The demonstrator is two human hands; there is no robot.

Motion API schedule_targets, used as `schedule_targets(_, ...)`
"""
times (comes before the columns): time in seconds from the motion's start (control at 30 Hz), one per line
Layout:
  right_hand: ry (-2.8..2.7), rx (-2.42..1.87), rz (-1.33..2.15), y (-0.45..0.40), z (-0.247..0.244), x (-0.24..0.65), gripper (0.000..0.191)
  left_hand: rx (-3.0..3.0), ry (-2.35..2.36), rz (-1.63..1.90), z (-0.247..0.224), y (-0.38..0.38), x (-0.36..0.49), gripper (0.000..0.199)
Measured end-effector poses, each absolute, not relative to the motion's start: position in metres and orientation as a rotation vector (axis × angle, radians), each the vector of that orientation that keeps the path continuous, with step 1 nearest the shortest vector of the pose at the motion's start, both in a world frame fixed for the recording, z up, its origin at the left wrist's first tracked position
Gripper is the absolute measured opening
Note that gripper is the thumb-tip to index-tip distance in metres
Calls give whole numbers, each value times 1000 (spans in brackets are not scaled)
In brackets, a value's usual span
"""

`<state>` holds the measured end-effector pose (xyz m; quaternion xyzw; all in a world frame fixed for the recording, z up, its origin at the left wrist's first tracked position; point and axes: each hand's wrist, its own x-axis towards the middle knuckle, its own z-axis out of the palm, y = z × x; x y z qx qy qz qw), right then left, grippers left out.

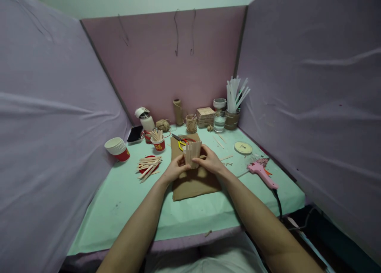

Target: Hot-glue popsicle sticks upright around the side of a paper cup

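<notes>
L hand & R hand are gripping stick-clad cup, prob. light, stiff, brittle-jointed, fingers safely low at 8 & 4 o'clock.

Bare arms stretched fwd, L grip & R grip close tog., fingers bent

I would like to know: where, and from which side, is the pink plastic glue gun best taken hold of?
The pink plastic glue gun is probably best held by its slim handle, coming from above at the near right: the handle slants that way, away from the wider body, with the thin black cord leaving its end.
</notes>
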<state>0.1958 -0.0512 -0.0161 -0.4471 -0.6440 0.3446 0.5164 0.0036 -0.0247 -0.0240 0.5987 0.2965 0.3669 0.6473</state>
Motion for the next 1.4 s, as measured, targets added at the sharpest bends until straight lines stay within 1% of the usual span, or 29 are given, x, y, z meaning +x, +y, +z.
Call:
schedule_targets(0.07, -1528, -1065, 839, -51, -17, 196, 54, 1319, 690, 831, -24, -26, 3, 52)
schedule_targets(0.17, -1503, -1014, 924, -52, -16, 195, 55, 1223, 683, 818, -24, -29, 1, 53)
schedule_targets(0.27, -1503, -983, 979, -55, -13, 195, 51, 1161, 628, 822, -24, -31, 1, 56)
schedule_targets(0.43, -1518, -969, 1031, -58, -9, 195, 47, 1117, 615, 810, -21, -35, 2, 55)
schedule_targets(0.7, -1474, -1034, 967, -57, -13, 184, 58, 1192, 612, 875, -26, -33, 5, 70)
schedule_targets(0.83, -1508, -1049, 971, -57, -14, 178, 54, 1309, 645, 874, -24, -32, 5, 75)
schedule_targets(1.03, -1506, -1044, 993, -59, -13, 178, 49, 1319, 644, 877, -20, -33, 5, 73)
schedule_targets(1.17, -1522, -1045, 967, -57, -16, 178, 54, 1311, 687, 950, -22, -33, 5, 79)
schedule_targets(1.4, -1550, -1078, 939, -54, -25, 179, 61, 1311, 732, 1089, -23, -33, 6, 82)
